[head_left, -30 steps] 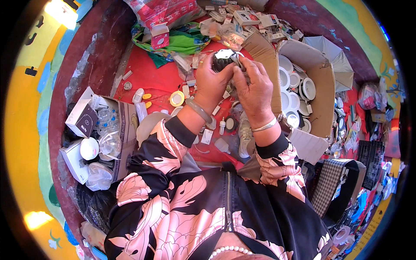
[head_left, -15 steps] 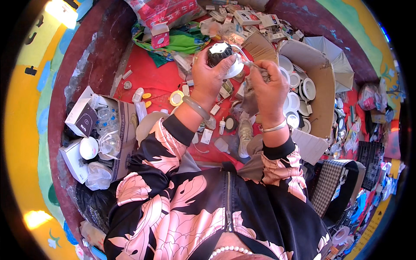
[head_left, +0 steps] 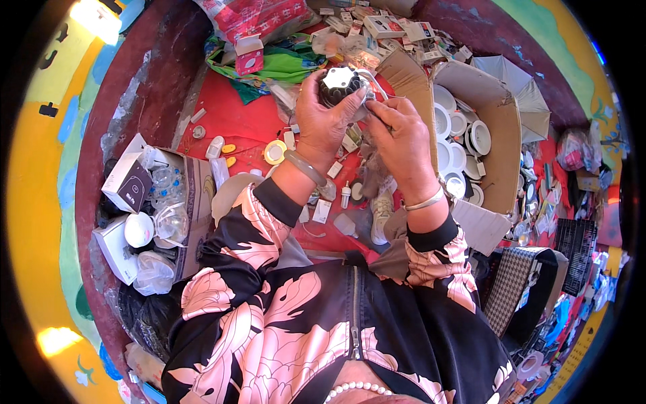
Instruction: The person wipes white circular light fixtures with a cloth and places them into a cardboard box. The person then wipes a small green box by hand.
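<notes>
My left hand [head_left: 319, 120] grips a round spotlight lamp [head_left: 338, 79] with a black ribbed body and a pale metal back plate. A white curved piece [head_left: 378, 84] stands out at the lamp's right side; cable or bracket, I cannot tell. The fingers of my right hand [head_left: 404, 138] are pinched at the lamp's near right edge, with a thin grey cloth [head_left: 373, 153] hanging from them. My right hand partly covers this cloth, and the lamp's lower face is hidden.
An open cardboard box [head_left: 494, 124] with several round white light panels stands at the right. Boxed goods and bulbs fill another carton [head_left: 196, 209] at the left. Small boxes [head_left: 383, 28] lie at the far side. Loose lamps and parts are scattered on the red cloth [head_left: 245, 121].
My right hand has come left and in against the lamp, taking the grey cloth along. The lamp has turned slightly in my left hand, and its white lower rim is now mostly covered.
</notes>
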`<state>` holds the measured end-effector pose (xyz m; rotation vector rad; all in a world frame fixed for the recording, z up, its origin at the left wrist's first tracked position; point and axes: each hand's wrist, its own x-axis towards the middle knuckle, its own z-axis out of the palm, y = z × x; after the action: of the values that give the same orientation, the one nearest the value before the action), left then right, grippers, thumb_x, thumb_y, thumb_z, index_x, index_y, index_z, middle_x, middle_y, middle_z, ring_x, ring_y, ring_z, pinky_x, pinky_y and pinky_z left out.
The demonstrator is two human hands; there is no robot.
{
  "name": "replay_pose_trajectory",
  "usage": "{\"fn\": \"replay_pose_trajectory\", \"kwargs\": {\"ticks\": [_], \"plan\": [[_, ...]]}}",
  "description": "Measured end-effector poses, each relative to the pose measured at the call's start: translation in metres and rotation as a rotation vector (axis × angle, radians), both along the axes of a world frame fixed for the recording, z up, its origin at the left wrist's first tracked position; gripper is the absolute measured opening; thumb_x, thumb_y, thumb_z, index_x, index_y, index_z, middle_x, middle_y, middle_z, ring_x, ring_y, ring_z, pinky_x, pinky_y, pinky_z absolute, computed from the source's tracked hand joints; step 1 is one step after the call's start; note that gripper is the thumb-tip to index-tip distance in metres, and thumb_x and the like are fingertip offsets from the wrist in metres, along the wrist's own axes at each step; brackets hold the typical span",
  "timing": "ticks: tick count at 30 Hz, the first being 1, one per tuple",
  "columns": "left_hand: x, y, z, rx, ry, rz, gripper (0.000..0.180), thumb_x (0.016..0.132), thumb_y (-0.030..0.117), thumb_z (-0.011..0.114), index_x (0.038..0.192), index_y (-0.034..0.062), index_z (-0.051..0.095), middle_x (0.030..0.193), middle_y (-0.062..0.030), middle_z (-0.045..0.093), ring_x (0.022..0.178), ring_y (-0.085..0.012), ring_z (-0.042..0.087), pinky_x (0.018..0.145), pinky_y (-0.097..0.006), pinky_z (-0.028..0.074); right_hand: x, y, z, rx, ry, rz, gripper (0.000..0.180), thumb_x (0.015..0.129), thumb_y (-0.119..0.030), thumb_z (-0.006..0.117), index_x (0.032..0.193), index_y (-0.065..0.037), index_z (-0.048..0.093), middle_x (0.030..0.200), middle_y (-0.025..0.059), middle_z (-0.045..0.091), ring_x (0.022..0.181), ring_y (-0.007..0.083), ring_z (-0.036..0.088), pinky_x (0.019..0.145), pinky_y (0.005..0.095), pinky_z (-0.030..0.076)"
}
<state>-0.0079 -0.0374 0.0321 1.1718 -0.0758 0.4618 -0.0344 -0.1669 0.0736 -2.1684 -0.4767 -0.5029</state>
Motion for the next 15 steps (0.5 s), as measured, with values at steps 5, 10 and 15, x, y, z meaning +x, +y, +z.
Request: {"fn": "replay_pose_trajectory", "kwargs": {"ticks": [5, 10, 15], "plan": [[-0.002, 0.002, -0.001, 0.122, -0.038, 0.019, 0.049, 0.075, 0.009, 0.075, 0.113, -0.0023, 0.047, 0.1, -0.007, 0.06, 0.087, -0.0122, 0.06, 0.077, -0.025, 0.051, 0.002, -0.001, 0.002, 0.008, 0.013, -0.058, 0.017, 0.081, -0.009, 0.059, 0.095, -0.004, 0.067, 0.089, 0.0136, 0.06, 0.077, 0.0296, 0.06, 0.065, 0.0364, 0.048], [-0.003, -0.003, 0.003, -0.001, -0.039, -0.015, 0.05, 0.075, 0.009, 0.075, 0.113, -0.0024, 0.046, 0.102, -0.0072, 0.059, 0.088, -0.0124, 0.059, 0.078, -0.025, 0.05, -0.001, 0.011, -0.003, -0.074, -0.12, -0.166, 0.017, 0.082, -0.01, 0.059, 0.096, -0.005, 0.067, 0.092, 0.013, 0.059, 0.076, 0.0296, 0.06, 0.064, 0.0379, 0.048], [-0.001, -0.005, 0.0, -0.007, -0.05, 0.014, 0.051, 0.075, 0.01, 0.076, 0.114, -0.0022, 0.046, 0.102, -0.0072, 0.058, 0.089, -0.0123, 0.059, 0.079, -0.025, 0.05, 0.005, 0.015, -0.008, -0.097, -0.168, -0.208, 0.017, 0.082, -0.008, 0.058, 0.096, -0.003, 0.066, 0.09, 0.0128, 0.059, 0.075, 0.0303, 0.059, 0.064, 0.0375, 0.048]]}}
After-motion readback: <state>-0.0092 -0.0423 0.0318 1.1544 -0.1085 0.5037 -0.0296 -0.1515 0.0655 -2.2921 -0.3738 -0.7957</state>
